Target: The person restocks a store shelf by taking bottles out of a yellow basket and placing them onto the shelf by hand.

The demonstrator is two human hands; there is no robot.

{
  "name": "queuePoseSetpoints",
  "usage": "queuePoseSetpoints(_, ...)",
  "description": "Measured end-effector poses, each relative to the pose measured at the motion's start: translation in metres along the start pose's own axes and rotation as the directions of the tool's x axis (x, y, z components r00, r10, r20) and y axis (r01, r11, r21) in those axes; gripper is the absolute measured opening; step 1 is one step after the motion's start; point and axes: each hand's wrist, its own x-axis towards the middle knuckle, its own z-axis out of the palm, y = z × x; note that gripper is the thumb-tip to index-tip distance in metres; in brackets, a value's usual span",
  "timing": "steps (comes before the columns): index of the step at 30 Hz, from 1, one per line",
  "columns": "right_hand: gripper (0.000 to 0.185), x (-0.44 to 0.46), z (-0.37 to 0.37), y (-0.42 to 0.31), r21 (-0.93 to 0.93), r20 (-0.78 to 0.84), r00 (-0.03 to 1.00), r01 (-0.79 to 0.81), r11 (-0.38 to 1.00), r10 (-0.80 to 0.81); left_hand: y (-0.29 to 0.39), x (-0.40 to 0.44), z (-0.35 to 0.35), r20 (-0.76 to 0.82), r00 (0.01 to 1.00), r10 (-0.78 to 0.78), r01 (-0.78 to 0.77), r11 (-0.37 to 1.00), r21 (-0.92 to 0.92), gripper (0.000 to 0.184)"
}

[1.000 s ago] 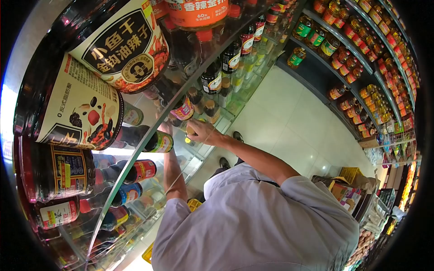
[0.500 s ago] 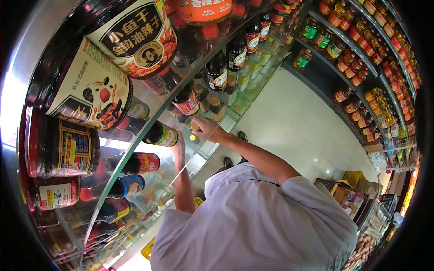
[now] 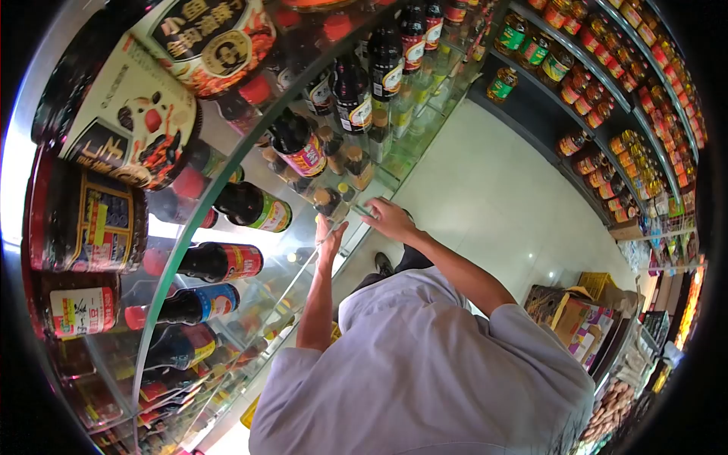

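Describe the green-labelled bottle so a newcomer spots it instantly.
From the cream tubs at picture left, cross the glass edge to the dark bottles. The green-labelled bottle sits left of the left hand in view. A red-labelled bottle and pink-labelled bottle flank it; its label is green.

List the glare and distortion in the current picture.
Head view: strong wide-angle distortion bows the rack, and black fills the corners. Head view again: white glare washes out the left edge, and small bright reflections spot the floor.

The top edge crops the upper tub (image 3: 208,42).
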Motion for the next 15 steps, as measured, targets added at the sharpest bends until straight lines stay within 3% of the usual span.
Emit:
queuePoseSetpoints(1, 0.032, -0.014, -0.001, 0.020, -0.034, 0.009, 0.998, -0.058, 0.998, 0.058, -0.009, 0.002, 0.002, 0.018, 1.000, 0.002, -0.002, 1.000, -0.002, 0.057)
queuePoseSetpoints(3, 0.026, -0.052, -0.004, 0.061, 0.067, -0.042, 0.987, -0.154, 0.986, 0.157, -0.022, 0.005, 0.004, 0.019, 1.000, 0.015, -0.020, 0.949, 0.315, 0.055)
queuePoseSetpoints(4, 0.024, -0.072, -0.005, 0.089, 0.058, -0.066, 0.982, -0.176, 0.983, 0.179, -0.023, 0.007, 0.006, 0.002, 0.997, 0.080, -0.076, 0.938, 0.337, 0.053)
queuePoseSetpoints(9, 0.015, -0.205, -0.020, 0.206, -0.231, -0.174, 0.897, -0.439, 0.868, 0.407, -0.014, 0.008, 0.005, -0.020, 1.000, 0.016, -0.010, 0.962, 0.273, 0.046)
queuePoseSetpoints(11, 0.017, -0.265, -0.024, 0.250, -0.284, -0.178, 0.929, -0.364, 0.887, 0.324, -0.014, 0.007, 0.004, -0.020, 1.000, 0.007, -0.002, 0.971, 0.241, 0.045)
queuePoseSetpoints(13, 0.022, -0.299, -0.029, 0.253, -0.223, -0.200, 0.831, -0.554, 0.802, 0.519, -0.023, 0.007, 0.005, -0.037, 0.999, -0.014, 0.023, 0.970, 0.241, 0.047)
queuePoseSetpoints(15, 0.023, -0.314, -0.033, 0.245, -0.169, -0.303, 0.753, -0.646, 0.744, 0.584, -0.045, 0.009, 0.009, -0.005, 0.998, -0.068, 0.067, 0.964, 0.257, 0.051)
